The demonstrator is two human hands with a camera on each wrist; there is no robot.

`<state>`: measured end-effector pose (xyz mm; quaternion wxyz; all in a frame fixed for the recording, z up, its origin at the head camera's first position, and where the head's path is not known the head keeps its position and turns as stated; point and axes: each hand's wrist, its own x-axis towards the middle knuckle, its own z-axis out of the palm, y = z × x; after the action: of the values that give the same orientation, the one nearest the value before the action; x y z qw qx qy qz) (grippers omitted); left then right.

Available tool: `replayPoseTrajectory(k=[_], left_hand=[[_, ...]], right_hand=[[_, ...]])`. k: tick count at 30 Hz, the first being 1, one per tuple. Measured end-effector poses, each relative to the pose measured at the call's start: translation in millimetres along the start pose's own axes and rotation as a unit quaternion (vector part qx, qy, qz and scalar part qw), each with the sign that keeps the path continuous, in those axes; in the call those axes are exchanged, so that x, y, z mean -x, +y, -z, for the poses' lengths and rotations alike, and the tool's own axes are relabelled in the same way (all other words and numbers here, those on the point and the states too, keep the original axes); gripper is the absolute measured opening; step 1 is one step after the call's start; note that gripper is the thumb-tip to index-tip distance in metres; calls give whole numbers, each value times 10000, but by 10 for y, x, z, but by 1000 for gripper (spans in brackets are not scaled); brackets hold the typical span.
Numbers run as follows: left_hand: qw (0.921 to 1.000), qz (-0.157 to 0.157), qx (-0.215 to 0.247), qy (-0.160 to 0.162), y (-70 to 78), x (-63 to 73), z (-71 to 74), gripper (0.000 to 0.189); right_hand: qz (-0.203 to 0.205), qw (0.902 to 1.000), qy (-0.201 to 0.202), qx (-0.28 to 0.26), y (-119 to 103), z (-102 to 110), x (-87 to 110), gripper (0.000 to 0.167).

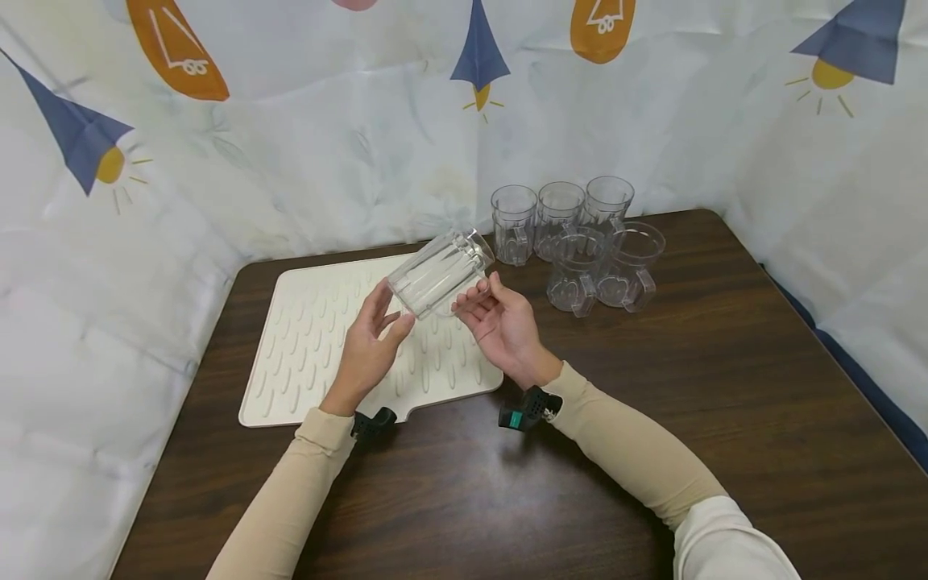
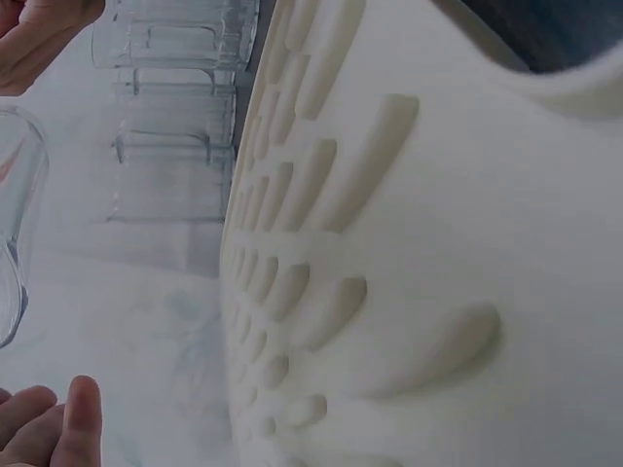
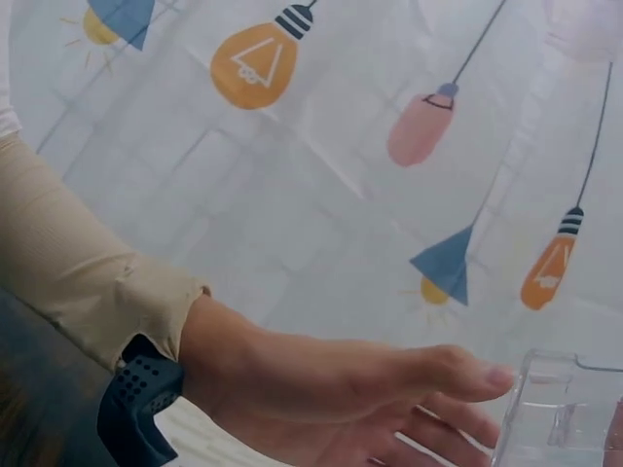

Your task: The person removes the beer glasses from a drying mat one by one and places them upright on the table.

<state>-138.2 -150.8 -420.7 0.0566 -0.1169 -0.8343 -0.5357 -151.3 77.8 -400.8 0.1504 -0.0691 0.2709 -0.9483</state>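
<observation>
A clear mug [image 1: 440, 274] is held tilted above the white drying mat, between both hands. My left hand [image 1: 368, 350] holds its lower left end, thumb in front and fingers behind. At the other end, the curled fingers and thumb of my right hand [image 1: 503, 326] grip the mug near its edge. The right wrist view shows the right thumb [image 3: 477, 377] right at the wall of the mug [image 3: 565, 418]. Only a part of the mug [image 2: 15, 229] enters the left wrist view, with the left hand [image 2: 58, 428] below it.
The ridged white drying mat [image 1: 297, 346] lies on the dark wooden table [image 1: 464, 499]. Several clear mugs [image 1: 514, 217] with handles stand upright in a group at the back right. A printed white curtain [image 1: 348, 161] hangs behind and beside the table.
</observation>
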Motion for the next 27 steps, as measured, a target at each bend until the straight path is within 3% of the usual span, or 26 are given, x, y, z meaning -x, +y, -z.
replayPoseTrajectory(k=[4, 10, 21, 27], left_hand=[[9969, 166, -764, -39, -13, 31, 78, 80], [9864, 429, -1582, -152, -36, 53, 215, 87], [9657, 627, -2502, -285, -125, 134, 530, 91], [9603, 787, -2649, -384, -193, 196, 686, 92]], right_hand=[[50, 9999, -91, 99, -35, -15, -11, 47], [181, 9983, -252, 490, -88, -53, -24, 50], [555, 9910, -339, 1170, -171, -74, -37, 43], [599, 9865, -512, 1433, -210, -34, -28, 41]])
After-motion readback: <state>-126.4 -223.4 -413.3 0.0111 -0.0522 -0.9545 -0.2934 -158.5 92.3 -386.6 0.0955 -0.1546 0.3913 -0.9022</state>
